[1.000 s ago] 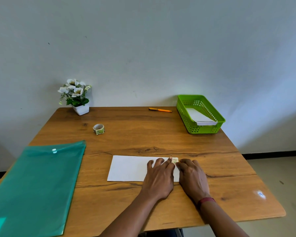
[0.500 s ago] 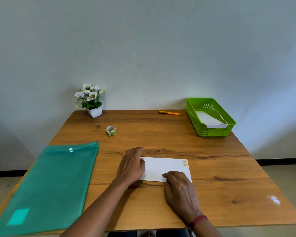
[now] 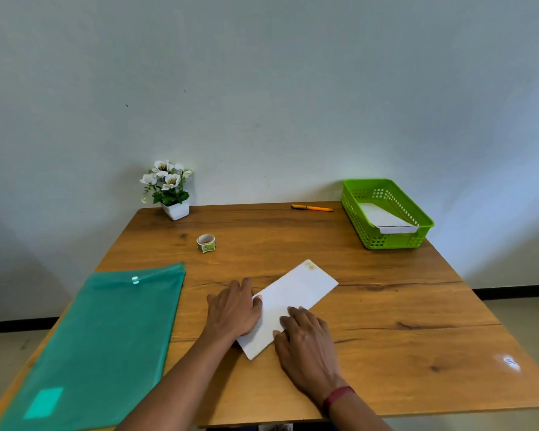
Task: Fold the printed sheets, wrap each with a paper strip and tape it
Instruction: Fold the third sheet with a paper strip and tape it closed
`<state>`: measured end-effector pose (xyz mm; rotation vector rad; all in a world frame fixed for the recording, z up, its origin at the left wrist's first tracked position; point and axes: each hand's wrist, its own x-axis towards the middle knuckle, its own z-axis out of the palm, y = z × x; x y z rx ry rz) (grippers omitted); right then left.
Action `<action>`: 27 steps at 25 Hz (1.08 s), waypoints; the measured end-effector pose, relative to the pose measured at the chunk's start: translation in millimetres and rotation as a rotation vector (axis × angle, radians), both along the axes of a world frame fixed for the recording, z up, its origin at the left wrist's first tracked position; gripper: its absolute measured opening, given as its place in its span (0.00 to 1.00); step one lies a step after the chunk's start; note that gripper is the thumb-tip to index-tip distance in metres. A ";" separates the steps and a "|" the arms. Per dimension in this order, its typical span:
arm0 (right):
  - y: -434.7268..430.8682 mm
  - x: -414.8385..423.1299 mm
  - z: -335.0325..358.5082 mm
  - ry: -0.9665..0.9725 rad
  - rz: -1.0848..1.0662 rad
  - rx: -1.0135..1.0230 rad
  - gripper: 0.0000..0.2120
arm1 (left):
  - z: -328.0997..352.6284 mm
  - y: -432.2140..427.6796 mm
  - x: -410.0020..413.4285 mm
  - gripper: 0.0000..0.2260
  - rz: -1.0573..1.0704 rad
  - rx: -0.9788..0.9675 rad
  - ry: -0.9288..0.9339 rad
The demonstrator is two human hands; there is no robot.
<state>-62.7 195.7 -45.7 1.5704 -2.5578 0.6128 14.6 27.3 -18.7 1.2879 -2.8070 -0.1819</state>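
Observation:
A folded white sheet (image 3: 296, 290) lies slanted on the wooden table (image 3: 402, 306), its far corner carrying a small green-and-orange sticker (image 3: 310, 265). My left hand (image 3: 234, 309) holds the sheet's near-left edge, thumb on top. My right hand (image 3: 305, 343) presses its curled fingertips onto the near part of the sheet. The near end of the sheet is partly hidden under both hands. A small roll of tape (image 3: 206, 243) stands at the mid-left of the table, apart from both hands.
A green plastic basket (image 3: 395, 244) at the back right holds another folded white sheet (image 3: 383, 217). An orange pen (image 3: 311, 208) lies by the wall. A teal snap folder (image 3: 106, 337) covers the left side. A potted flower (image 3: 170, 189) sits at the back left.
The sheet has turned from lying square to the table edge to a diagonal. My left hand moved from its right end to its left edge, and my right hand shifted to its near part.

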 end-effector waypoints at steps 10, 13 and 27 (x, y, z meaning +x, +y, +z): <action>8.5 -9.1 -1.3 -0.410 -0.126 -0.234 0.15 | 13.0 16.5 -3.8 0.19 0.239 0.655 0.235; 13.0 -10.3 -2.2 -0.478 -0.239 -0.359 0.11 | 10.1 29.9 -0.7 0.18 0.273 0.719 0.420; 37.8 -54.3 31.9 -0.822 -0.499 -0.411 0.10 | 20.8 104.3 -67.7 0.15 0.170 0.470 0.702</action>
